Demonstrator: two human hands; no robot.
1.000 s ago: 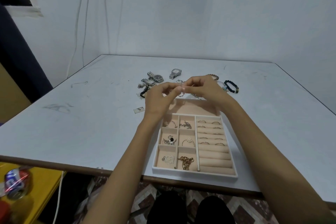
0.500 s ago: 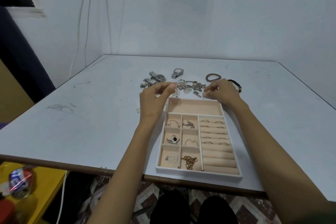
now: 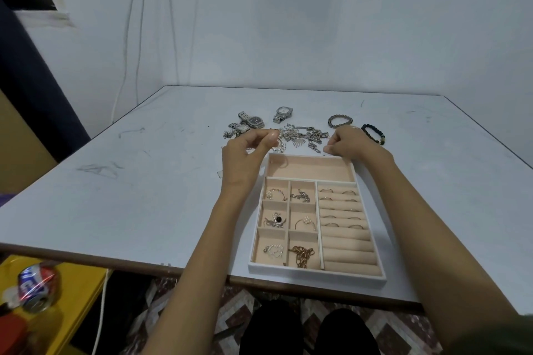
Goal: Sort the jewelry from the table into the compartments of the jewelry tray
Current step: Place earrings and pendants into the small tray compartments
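White table, can label blurred, tray below both hands, rings and pendants inside, jewelry between hands, left hand pinching a piece, right hand curled, grip unclear

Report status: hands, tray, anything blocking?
Left hand and right hand pinched near jewelry tray far edge, contents unclear. Loose pile on table beyond. Nothing between pile and tray.

Single head-worn view, looking forward and down, seemingly close over table
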